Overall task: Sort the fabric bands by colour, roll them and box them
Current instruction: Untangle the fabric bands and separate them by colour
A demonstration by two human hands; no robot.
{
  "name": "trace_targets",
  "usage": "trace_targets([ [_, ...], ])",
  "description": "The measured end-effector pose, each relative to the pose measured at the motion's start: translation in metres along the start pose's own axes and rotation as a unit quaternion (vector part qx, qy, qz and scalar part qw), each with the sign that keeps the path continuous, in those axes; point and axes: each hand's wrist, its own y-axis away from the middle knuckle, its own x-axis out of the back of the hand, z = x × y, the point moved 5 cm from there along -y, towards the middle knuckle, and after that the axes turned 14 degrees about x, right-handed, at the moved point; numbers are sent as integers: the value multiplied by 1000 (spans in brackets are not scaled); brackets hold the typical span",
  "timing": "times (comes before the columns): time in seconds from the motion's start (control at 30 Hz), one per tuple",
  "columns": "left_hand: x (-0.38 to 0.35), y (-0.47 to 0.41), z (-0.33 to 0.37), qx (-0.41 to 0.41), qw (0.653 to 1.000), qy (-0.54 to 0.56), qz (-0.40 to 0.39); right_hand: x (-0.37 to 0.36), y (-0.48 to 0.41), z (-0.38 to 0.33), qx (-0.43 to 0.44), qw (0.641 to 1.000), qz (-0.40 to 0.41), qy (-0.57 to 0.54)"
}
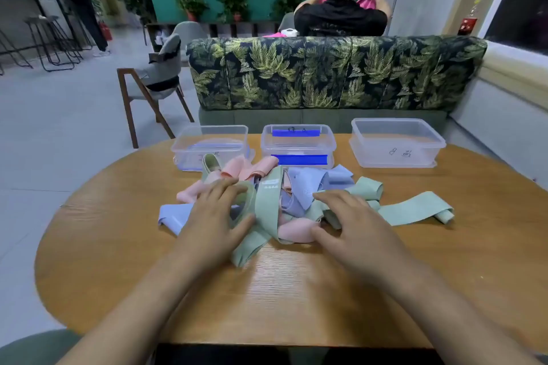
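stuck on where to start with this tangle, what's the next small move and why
Probably grip the long green band across the top of the pile with the left hand, which touches it, and draw it clear. It and the right hand rest open on a green, pink and blue tangle; nothing is sorted yet.

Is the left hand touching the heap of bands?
Touching. The head view shows the left hand lying on the heap of bands, thumb against a green band.

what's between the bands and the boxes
Nothing visible. The bands lie heaped on the table right before the three open boxes; left hand and right hand rest on the heap.
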Motion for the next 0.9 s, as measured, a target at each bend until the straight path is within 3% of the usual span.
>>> trace_targets([
  [0.4,-36,12,-4,73,996,54,-17,-52,-10,10,-4,1000,14,23],
  [0.63,-45,23,-4,72,996,0,53,-77,-9,16,-9,992,102,79],
  [0.9,-30,27,0,-1,983,-3,186,-80,0,3,98,981,122,118],
])
